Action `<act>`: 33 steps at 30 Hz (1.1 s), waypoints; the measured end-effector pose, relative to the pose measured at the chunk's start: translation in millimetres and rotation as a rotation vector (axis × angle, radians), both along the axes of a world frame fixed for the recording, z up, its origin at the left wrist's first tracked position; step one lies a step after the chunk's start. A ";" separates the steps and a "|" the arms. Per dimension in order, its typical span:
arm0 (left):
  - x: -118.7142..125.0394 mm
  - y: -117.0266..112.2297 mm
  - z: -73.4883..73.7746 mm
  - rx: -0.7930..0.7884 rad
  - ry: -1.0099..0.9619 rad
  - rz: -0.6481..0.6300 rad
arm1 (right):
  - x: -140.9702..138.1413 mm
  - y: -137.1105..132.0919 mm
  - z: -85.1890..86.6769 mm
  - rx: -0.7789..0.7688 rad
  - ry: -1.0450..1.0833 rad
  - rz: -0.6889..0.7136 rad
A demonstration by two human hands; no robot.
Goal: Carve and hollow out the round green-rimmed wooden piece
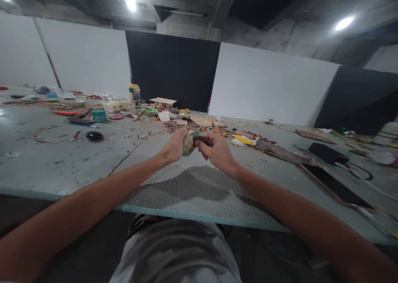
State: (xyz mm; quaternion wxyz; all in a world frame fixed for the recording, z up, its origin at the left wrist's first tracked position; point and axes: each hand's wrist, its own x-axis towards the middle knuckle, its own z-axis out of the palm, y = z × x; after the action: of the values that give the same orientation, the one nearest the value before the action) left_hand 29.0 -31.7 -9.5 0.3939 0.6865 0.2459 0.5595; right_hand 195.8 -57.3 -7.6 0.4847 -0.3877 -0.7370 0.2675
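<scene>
My left hand (pixel 176 145) is closed on a small round piece with a teal rim and a beige, patterned face (pixel 189 143); its exact kind cannot be made out. A short dark brown strip (pixel 200 139) is pinched between the thumb and fingers of my right hand (pixel 219 150). Its left end meets the round piece's right side. Both hands are together above the table (pixel 186 192), near its middle. Just beyond them lie wood shavings and scraps, along with a yellow tool (pixel 243 140) to the right.
On the left are a black oval object (pixel 93 136), a teal box (pixel 98 115) and a red-orange strip (pixel 66 113). A yellow-topped bottle (pixel 134 94) stands at the back. To the right lie a long piece of bark (pixel 280 152), a phone (pixel 337 185) and a black block with a cable (pixel 328 153).
</scene>
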 end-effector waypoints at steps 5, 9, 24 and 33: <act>0.0 1.8 -0.3 0.001 0.000 0.014 | -1.2 1.0 -2.6 -0.095 0.002 0.034; -1.1 1.4 -1.6 0.015 0.013 -0.029 | -4.9 -1.5 -6.7 -0.183 0.112 0.089; 1.8 -7.2 -1.8 0.163 0.039 0.024 | -10.5 -4.3 5.8 -0.381 0.319 0.205; -0.6 -12.3 0.7 0.356 0.120 0.194 | -15.9 -15.1 7.5 -0.598 0.378 0.288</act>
State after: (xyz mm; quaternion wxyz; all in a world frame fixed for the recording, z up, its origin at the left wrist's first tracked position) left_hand 28.4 -44.0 -8.8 0.1954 0.7505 0.2311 0.5874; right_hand 179.8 -72.4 -0.2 0.4351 -0.3483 -0.5709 0.6029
